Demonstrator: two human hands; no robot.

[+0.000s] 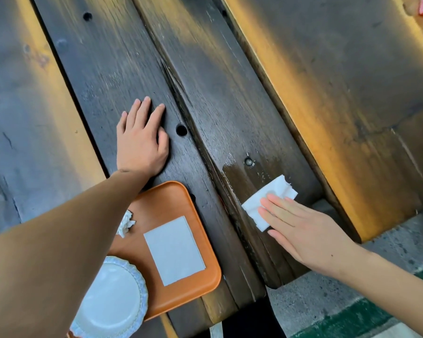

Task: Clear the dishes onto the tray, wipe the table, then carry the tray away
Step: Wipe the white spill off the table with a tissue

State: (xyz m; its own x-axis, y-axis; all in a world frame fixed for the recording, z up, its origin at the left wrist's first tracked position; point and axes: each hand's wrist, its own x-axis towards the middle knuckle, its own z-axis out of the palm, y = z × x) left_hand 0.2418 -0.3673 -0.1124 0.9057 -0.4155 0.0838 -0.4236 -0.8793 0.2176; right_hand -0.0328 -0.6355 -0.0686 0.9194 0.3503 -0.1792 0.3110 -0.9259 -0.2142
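Observation:
An orange tray (pixel 181 211) lies on the dark wooden table (pixel 217 93) near its front edge. On the tray sit a white plate with a ruffled rim (pixel 112 298), a crumpled napkin (pixel 126 223) and a flat white paper rectangle (pixel 175 250). My left hand (pixel 142 140) rests flat on a plank just beyond the tray, fingers straight. My right hand (pixel 303 230) presses a white tissue (pixel 261 203) onto the plank to the right of the tray with straight fingers. A wet streak (pixel 239 174) shows on the wood beside the tissue.
The table is made of thick planks with gaps and bolt holes (pixel 181 130). A wooden bench (pixel 352 106) runs along the right side, another bench (pixel 22 118) on the left. Concrete floor with a green stripe (pixel 352 318) lies at the lower right.

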